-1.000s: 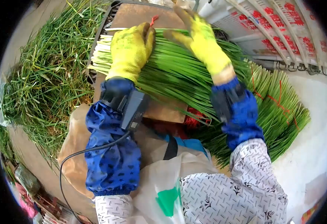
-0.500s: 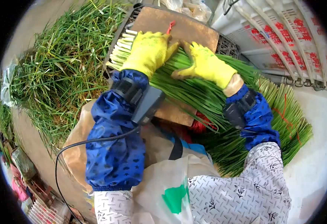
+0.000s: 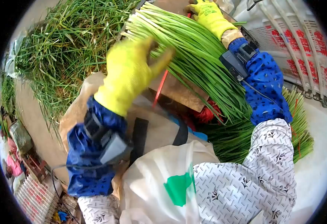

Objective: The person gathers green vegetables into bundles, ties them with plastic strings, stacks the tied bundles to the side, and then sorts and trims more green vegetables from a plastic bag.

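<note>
A thick bundle of garlic chives (image 3: 193,48), long and green with pale cut ends at the upper left, lies across a brown board (image 3: 182,91). Under it runs a red tie (image 3: 160,89), its near end hanging over the board's front edge and its other end showing beyond the bundle. My left hand (image 3: 128,72), in a yellow glove and blurred, is raised before the pale ends, thumb and fingers apart with nothing seen between them. At the far side, my right gloved hand (image 3: 211,16) is beside the tie's far end. Its fingertips are partly cut off, so its grip is unclear.
A large heap of loose green leaves (image 3: 74,48) lies on the left. Another bundle of chives (image 3: 297,127) with red ties is at the right. White bags with red print (image 3: 297,44) stand at the upper right. A cable hangs from my left wrist device (image 3: 115,149).
Both hands have left the top of the bundle. My left hand has come back toward me, and my right has moved to the far side. The near end of the red tie now shows.
</note>
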